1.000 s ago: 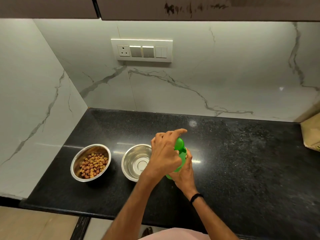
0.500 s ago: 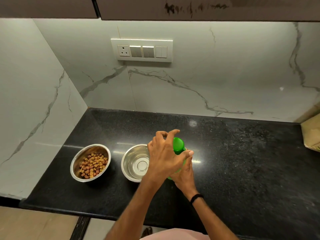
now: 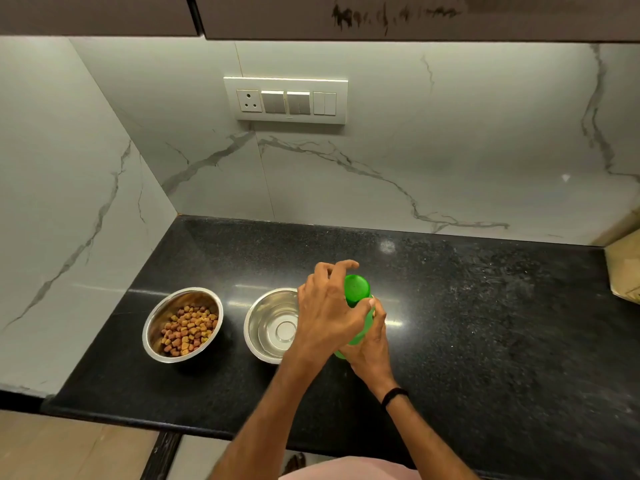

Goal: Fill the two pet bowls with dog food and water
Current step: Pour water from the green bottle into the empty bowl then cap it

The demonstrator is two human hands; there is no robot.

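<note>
Left bowl sits near the front-left part of your black counter and holds a heap of brown and tan kibble. Right bowl stands just beside it, apart from it, and shows its bare steel bottom. Its right rim is hidden behind your left hand. You hold a green bottle upright just to the right of that bowl. Your right hand is wrapped round the bottle's body from the near side, fingers curled tight on it, with a black band on the wrist. Your left arm crosses in front of your body, and that hand sits at the top of the bottle: its fingers arch over the far side of the green cap, and the thumb tip lies against the cap's lower edge, so the grip is closed round the cap. The bottle's base is hidden by your hands, so you cannot tell whether it rests on the counter. A switch panel is set in the marble wall behind, and a brown bag shows at the right edge.
</note>
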